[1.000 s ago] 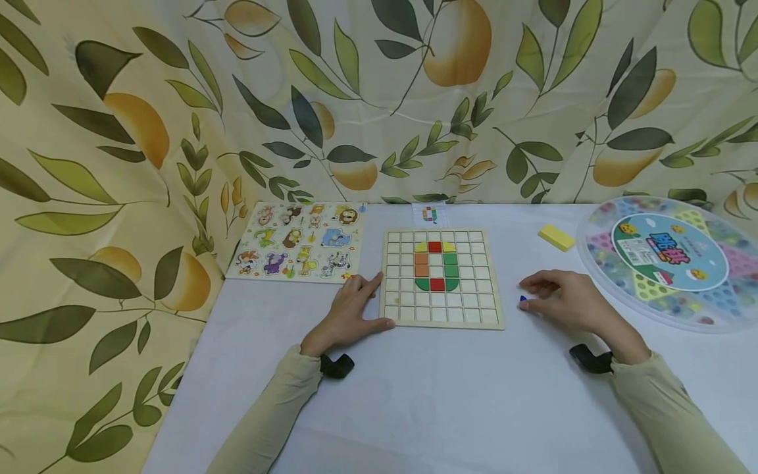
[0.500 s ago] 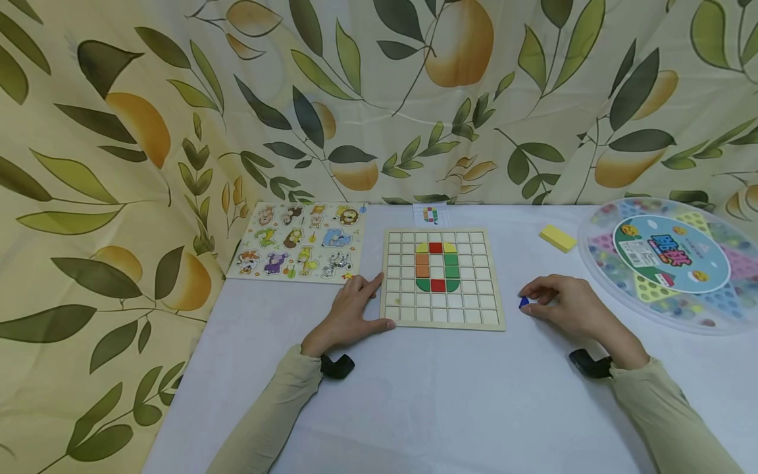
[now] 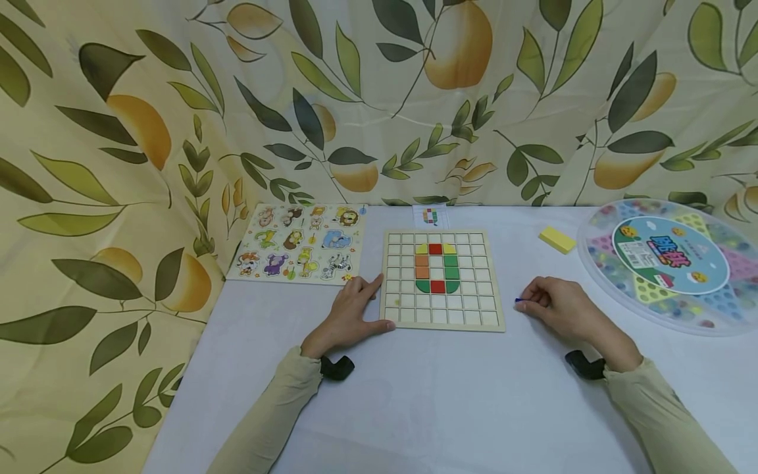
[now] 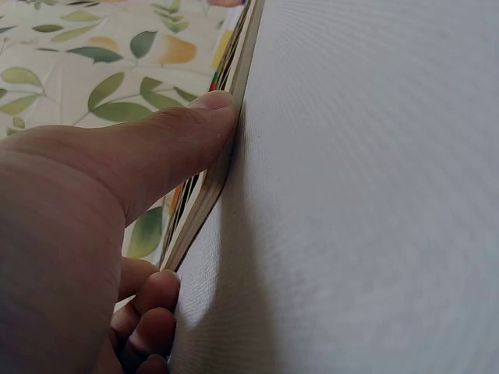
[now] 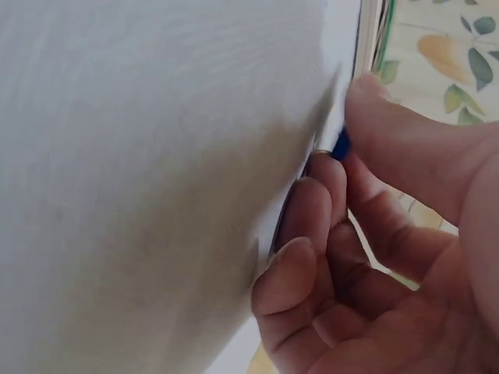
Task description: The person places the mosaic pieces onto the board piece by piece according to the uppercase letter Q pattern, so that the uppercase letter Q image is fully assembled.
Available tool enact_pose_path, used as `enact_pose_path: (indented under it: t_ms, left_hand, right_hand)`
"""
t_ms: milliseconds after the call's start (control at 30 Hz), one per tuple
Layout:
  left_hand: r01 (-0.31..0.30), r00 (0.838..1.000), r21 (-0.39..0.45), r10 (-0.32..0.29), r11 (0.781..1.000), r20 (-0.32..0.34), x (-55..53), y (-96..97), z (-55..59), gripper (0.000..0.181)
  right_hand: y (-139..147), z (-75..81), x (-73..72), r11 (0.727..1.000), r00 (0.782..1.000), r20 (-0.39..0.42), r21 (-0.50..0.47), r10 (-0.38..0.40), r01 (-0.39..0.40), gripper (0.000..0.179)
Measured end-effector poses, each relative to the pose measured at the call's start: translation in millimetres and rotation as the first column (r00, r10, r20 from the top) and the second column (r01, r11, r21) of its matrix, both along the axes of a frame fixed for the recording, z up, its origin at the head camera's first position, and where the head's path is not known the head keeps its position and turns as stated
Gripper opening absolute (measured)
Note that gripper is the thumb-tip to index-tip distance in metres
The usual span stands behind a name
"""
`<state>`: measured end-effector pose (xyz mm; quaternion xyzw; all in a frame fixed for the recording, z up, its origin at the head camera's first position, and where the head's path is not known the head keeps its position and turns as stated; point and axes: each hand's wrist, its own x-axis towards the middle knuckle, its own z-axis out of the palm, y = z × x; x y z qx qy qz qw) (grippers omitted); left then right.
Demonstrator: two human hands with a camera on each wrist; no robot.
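A square wooden grid board (image 3: 399, 300) lies on the white table, with red, yellow, orange and green tiles set in a ring of its cells. At the board's near left corner rests my left hand (image 3: 349, 309), its thumb along the front edge and its index finger against the left side. The left wrist view shows the thumb (image 4: 183, 136) straight on the board's edge. Right of the board, my right hand (image 3: 559, 306) pinches a small blue piece (image 5: 341, 145) between thumb and fingers, just above the table. Fingers mostly cover this piece, so its full shape is hidden.
A small card (image 3: 429, 215) with a coloured tile pattern lies behind the board. To the left is an animal puzzle board (image 3: 296, 243). A yellow block (image 3: 557, 239) and a round, clear-rimmed game box (image 3: 669, 263) lie to the right. A fruit-patterned cloth (image 3: 379, 99) hangs behind the table.
My right hand has shifted slightly left toward the board and turned the blue piece between its fingers, so less of it shows. The left hand and the board have stayed in place.
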<state>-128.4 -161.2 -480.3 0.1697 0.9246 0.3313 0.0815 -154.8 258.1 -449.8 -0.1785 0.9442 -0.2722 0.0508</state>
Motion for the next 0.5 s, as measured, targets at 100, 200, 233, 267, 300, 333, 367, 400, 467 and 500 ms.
enact_pose_path:
  t_ms: [100, 200, 233, 267, 300, 333, 367, 400, 467, 500]
  left_hand:
    - [0.0, 1.0, -0.002, 0.0, 1.0, -0.003, -0.1, -0.1, -0.5, 0.101]
    - [-0.002, 1.0, -0.002, 0.002, 1.0, -0.003, 0.2, -0.2, -0.3, 0.101]
    - [-0.003, 1.0, 0.0, 0.003, 1.0, -0.002, 0.2, -0.2, -0.2, 0.101]
    - [-0.003, 1.0, -0.002, 0.003, 1.0, -0.001, 0.4, -0.2, -0.1, 0.101]
    - [-0.004, 1.0, -0.002, 0.004, 1.0, 0.0, 0.5, -0.2, 0.0, 0.101]
    - [-0.004, 1.0, -0.001, 0.004, 1.0, 0.002, 0.6, -0.3, 0.1, 0.101]
    - [-0.004, 1.0, 0.001, 0.004, 1.0, 0.003, 0.7, -0.3, 0.1, 0.101]
    - [-0.004, 1.0, 0.001, 0.004, 1.0, 0.004, 0.8, -0.3, 0.2, 0.101]
    - [-0.002, 1.0, 0.003, 0.002, 1.0, 0.009, 1.0, -0.3, 0.5, 0.101]
    - [-0.003, 1.0, 0.007, 0.003, 1.0, 0.011, 1.0, -0.4, 0.6, 0.101]
  right_hand:
    - [-1.5, -0.1, 0.4, 1.0, 0.999, -0.027, -0.019, -0.021, 0.021, 0.015]
    - [-4.1, 0.4, 0.7, 0.998, 0.998, -0.038, -0.051, -0.047, 0.045, 0.014]
    - [-5.4, 0.6, 0.9, 0.997, 0.998, -0.036, -0.064, -0.055, 0.052, 0.015]
    - [-7.0, 0.9, 0.9, 0.995, 0.997, -0.034, -0.076, -0.062, 0.06, 0.015]
    - [-8.6, 1.4, 1.0, 0.994, 0.997, -0.029, -0.087, -0.07, 0.067, 0.015]
    - [-10.1, 1.6, 0.9, 0.992, 0.997, -0.024, -0.099, -0.076, 0.073, 0.015]
    - [-11.7, 1.9, 0.7, 0.991, 0.996, -0.021, -0.11, -0.083, 0.08, 0.015]
    - [-13.3, 2.3, 0.6, 0.989, 0.996, -0.022, -0.118, -0.09, 0.087, 0.015]
    - [-15.9, 3.0, 0.2, 0.986, 0.994, -0.025, -0.13, -0.108, 0.104, 0.014]
    - [-17.0, 3.2, -0.1, 0.985, 0.993, -0.029, -0.133, -0.116, 0.111, 0.013]
